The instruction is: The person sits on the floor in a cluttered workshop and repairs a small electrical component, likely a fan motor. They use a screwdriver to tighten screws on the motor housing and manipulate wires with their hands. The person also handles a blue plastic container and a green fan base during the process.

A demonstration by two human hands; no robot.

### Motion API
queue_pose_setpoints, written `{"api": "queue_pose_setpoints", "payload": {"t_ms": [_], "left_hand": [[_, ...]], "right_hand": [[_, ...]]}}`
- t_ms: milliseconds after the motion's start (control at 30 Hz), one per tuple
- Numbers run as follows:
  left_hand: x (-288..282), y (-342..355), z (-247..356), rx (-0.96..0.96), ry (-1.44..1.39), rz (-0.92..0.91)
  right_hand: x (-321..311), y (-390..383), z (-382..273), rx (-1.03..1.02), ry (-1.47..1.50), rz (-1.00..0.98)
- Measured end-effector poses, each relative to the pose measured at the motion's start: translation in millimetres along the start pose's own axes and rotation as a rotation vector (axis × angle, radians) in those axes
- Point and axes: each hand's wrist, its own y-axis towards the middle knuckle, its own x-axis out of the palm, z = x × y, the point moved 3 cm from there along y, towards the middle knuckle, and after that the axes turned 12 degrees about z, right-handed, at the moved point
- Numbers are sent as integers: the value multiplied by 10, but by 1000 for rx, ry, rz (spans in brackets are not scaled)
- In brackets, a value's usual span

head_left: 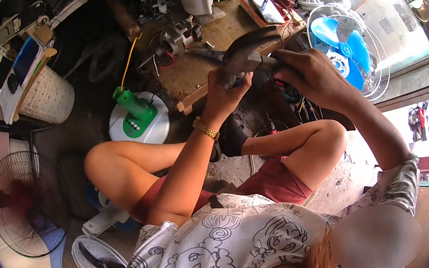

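Note:
Over the near edge of the workbench [180, 86], my left hand [226, 94] is closed round a dark, curved piece [249, 47] with a thick, rounded end. Its exact kind does not show. My right hand [316, 76] is closed at the right end of that piece, by a short, narrow stem [269, 64]. Whatever the right fingers grip is mostly hidden behind them. On the bench beyond sits a bare fan motor [176, 39] with loose red and white wires. A pair of dark-handled pliers [206, 54] appears to lie between the motor and my left hand.
A green-and-white fan base [138, 117] with a yellow wire stands left of the bench. To the right is a fan with blue blades [345, 50]. A phone [267, 8] lies in a red tray at the back. Another fan [27, 204] stands far left.

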Motion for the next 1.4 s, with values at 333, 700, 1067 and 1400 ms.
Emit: {"api": "queue_pose_setpoints", "payload": {"t_ms": [333, 700, 1067, 1400], "left_hand": [[-36, 99, 13, -215, -171, -133], [89, 4, -182, -384, -208, -322], [-2, -3, -758, -279, -178, -452], [51, 126, -538, -113, -46, -39]], "right_hand": [[1134, -1527, 2844, 922, -373, 1], [1298, -988, 2484, 511, -117, 391], [1371, 365, 69, 378, 1068, 536], [1401, 661, 239, 181, 1251, 395]]}}
